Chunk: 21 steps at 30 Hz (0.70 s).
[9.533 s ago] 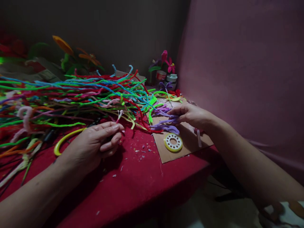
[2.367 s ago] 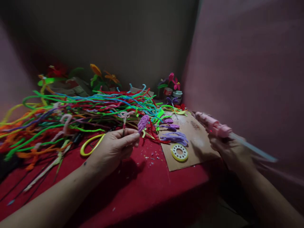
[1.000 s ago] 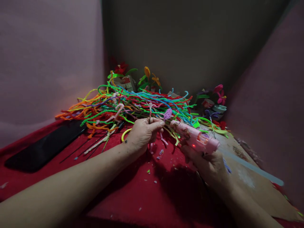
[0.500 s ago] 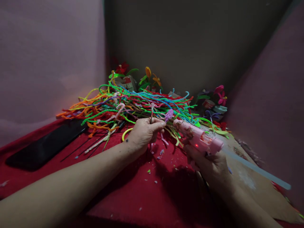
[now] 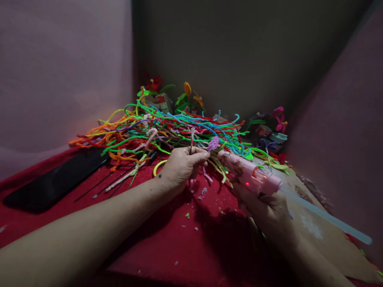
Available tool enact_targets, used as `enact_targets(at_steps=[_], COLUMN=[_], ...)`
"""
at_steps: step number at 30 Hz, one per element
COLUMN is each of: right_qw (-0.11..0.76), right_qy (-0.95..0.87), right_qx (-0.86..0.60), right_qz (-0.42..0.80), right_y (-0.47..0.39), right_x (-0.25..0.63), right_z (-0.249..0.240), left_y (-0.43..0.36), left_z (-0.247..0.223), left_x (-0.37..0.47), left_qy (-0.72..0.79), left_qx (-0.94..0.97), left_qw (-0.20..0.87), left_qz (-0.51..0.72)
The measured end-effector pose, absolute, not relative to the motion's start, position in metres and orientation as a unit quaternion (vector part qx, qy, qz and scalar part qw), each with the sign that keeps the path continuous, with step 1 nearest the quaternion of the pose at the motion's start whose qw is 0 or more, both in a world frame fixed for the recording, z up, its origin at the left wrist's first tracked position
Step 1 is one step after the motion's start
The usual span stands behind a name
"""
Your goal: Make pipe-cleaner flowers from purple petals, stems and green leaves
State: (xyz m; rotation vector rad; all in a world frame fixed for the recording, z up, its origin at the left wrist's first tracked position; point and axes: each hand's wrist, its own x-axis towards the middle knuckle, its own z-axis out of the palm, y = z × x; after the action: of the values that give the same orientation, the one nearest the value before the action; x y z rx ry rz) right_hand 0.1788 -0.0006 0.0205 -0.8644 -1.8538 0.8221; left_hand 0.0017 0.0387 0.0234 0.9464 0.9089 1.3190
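My left hand is closed, pinching a small purple petal of fuzzy pipe cleaner between thumb and forefinger. A thin dark stem with pale tips stands up out of the same hand. Wrapped round the handle of a pink hot glue gun is my right hand. The gun's nozzle points left, close to the purple petal, and a red light glows on its side. A long translucent glue stick sticks out of its back end.
A big heap of coloured pipe cleaners spreads across the back of the red cloth. A black tray-like object lies at left, cardboard at right. Pipe-cleaner flowers stand behind. Small scraps dot the cloth.
Almost nothing differs. The view has shifted very slightly, and both hands keep their holds with the nozzle beside the purple petal.
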Motion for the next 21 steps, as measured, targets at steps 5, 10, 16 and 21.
enact_targets(at_steps=[5,10,16,21], right_qw=[0.476,0.491,0.483,0.483], right_qy=[-0.753,-0.745,-0.744,-0.749], right_qx=[-0.323,-0.315,-0.316,-0.317], right_qz=[0.32,0.324,0.337,0.324], right_y=[0.0008,0.0009,0.0003,0.0009], right_x=[0.1769,0.1766,0.1768,0.1777], right_z=[0.0199,0.0205,0.0212,0.0196], left_y=[0.0378,0.0362,0.0383,0.0391], left_z=[0.0239,0.0244,0.023,0.0219], left_x=[0.0017,0.0026,0.002,0.0018], left_qy=[0.398,0.404,0.394,0.386], left_qx=[0.409,0.419,0.415,0.413], left_qw=[0.6,0.597,0.598,0.604], left_qz=[0.561,0.553,0.562,0.562])
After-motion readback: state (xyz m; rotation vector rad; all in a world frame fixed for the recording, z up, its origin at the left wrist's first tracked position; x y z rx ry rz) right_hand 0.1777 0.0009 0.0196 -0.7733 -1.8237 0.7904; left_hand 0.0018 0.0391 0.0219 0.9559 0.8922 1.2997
